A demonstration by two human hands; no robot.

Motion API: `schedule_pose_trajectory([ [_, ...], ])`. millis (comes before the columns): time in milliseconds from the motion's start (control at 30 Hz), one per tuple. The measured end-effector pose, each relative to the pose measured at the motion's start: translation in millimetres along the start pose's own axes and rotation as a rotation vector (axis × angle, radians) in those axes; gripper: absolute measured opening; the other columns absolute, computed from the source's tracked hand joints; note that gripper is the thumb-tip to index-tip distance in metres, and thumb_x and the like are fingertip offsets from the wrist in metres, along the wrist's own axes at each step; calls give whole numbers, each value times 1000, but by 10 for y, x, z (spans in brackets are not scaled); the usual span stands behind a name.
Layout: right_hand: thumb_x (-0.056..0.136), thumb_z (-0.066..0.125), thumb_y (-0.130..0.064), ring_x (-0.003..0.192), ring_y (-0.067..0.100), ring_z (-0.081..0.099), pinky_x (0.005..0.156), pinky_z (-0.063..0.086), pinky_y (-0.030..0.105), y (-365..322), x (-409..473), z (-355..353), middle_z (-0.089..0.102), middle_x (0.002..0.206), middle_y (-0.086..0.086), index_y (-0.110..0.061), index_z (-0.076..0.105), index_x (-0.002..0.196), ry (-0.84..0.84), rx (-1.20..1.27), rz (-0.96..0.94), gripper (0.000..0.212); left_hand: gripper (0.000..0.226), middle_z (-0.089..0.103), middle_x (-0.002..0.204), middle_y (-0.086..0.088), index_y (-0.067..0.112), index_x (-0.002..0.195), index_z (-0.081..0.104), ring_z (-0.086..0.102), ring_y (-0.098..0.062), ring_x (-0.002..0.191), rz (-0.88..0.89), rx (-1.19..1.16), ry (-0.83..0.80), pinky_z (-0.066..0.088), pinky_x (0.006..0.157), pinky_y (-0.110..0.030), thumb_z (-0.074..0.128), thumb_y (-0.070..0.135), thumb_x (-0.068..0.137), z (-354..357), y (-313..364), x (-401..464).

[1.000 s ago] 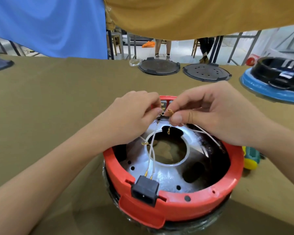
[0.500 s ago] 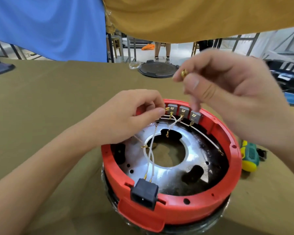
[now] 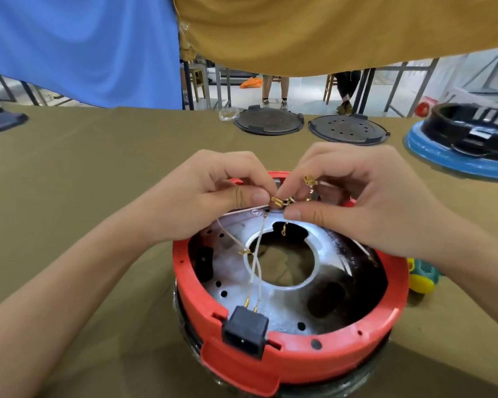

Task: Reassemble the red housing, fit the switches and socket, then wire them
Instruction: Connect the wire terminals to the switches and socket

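Nearest the viewer, below both hands, the black socket (image 3: pixel 244 334) sits in a notch of the red housing (image 3: pixel 299 366), which rests on the olive counter (image 3: pixel 78 179). Two white wires (image 3: pixel 256 262) rise from brass terminals at the socket's inner face and run across the silver inner plate (image 3: pixel 273 308) toward the hands. Over the far rim of the housing, the left hand (image 3: pixel 213 193) has thumb and forefinger curled in a pinch on a brass spade connector (image 3: pixel 276 200). Just beside it, the right hand (image 3: pixel 357 202) pinches the adjoining connectors, with a further brass terminal (image 3: pixel 309 180) showing loose above its fingers. The switches lie under the hands and cannot be made out. A green and yellow screwdriver (image 3: pixel 421 275) lies on the counter just to the right of the right wrist, beside the housing.

Judged from this layout, housing and socket are already fitted and the wiring step is in hand. The next move likely calls for aligning the pinched connector squarely with its switch tab and pushing it home while the other hand steadies the neighbouring leads.

Beyond the hands, two dark round covers (image 3: pixel 270 124) rest on the counter, and farther right a blue-rimmed black base (image 3: pixel 457 145).
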State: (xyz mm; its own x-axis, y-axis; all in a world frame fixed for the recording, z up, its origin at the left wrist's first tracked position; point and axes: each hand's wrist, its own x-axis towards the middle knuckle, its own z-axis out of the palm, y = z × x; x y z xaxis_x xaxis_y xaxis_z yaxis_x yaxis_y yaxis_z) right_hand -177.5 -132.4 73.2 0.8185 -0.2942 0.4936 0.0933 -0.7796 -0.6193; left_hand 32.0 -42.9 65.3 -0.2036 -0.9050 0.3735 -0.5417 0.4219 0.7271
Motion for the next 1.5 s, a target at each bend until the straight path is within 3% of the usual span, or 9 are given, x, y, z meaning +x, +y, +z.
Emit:
schedule_pose_trajectory([
  [233, 85, 73, -15, 78, 16, 63, 69, 48, 22, -45, 13, 131, 65, 92, 4, -10, 73, 90, 76, -184, -139, 7, 16, 66, 101, -1, 17, 98, 71, 64, -8, 93, -23, -44, -12, 46, 87, -22, 69, 16, 83, 33, 39, -17],
  [333, 90, 68, -6, 81, 24, 68, 70, 53, 40, -82, 7, 94, 71, 91, 6, -8, 66, 96, 26, -192, -100, 6, 48, 53, 121, 11, 33, 118, 63, 53, -2, 114, -166, 354, 41, 41, 98, -23, 68, 59, 79, -89, 13, -28],
  [400, 90, 68, -6, 75, 17, 67, 67, 52, 33, -115, 10, 46, 71, 88, -1, -10, 66, 97, 13, -248, -102, 8, 74, 43, 128, 15, 41, 133, 44, 47, -2, 118, -451, 567, -2, 40, 101, -29, 59, 79, 71, -194, 4, -86],
  [533, 86, 70, -24, 75, -5, 60, 68, 41, 5, -196, -4, 87, 66, 83, -17, -27, 70, 92, -197, -199, -79, 7, 36, 63, 119, 11, 32, 131, 51, 61, -9, 104, -575, 505, -89, 49, 96, -38, 59, 36, 96, -173, -101, -123],
  [667, 86, 76, -26, 83, -6, 63, 71, 42, 6, -174, -19, 208, 66, 86, -24, -36, 70, 90, -460, -130, -63, 13, 31, 72, 114, 4, 19, 126, 64, 67, -15, 105, -497, 221, 38, 52, 96, -35, 56, 8, 99, -125, -198, -61],
  [767, 83, 78, -26, 78, -16, 56, 71, 37, 1, -122, -31, 292, 59, 79, -28, -35, 70, 88, -429, -226, -121, 13, 31, 74, 111, 1, 17, 125, 65, 70, -10, 99, -504, -16, 130, 55, 88, -24, 60, 7, 96, -109, -305, -54],
  [900, 84, 73, -31, 75, -19, 54, 70, 36, -2, -101, -69, 304, 58, 78, -27, -34, 67, 87, -381, -226, -95, 7, 29, 74, 111, -7, 14, 121, 68, 71, -26, 104, -509, -238, 178, 56, 92, -33, 64, 8, 93, -58, -401, -23],
  [1067, 85, 71, -38, 89, -13, 59, 72, 41, -1, -44, -139, 406, 62, 102, -29, -41, 58, 97, -322, -241, -43, 18, 31, 75, 109, -11, 9, 122, 67, 72, -22, 92, -509, -453, 202, 58, 85, -31, 64, 3, 91, 30, -464, 75],
  [1500, 77, 69, -33, 88, -1, 63, 74, 48, 13, -199, -143, 489, 62, 105, -26, -38, 54, 106, -195, -218, 9, 33, 34, 74, 110, -13, 7, 124, 66, 72, -22, 87, -521, -539, 196, 59, 84, -31, 62, 3, 91, 43, -458, 72],
])
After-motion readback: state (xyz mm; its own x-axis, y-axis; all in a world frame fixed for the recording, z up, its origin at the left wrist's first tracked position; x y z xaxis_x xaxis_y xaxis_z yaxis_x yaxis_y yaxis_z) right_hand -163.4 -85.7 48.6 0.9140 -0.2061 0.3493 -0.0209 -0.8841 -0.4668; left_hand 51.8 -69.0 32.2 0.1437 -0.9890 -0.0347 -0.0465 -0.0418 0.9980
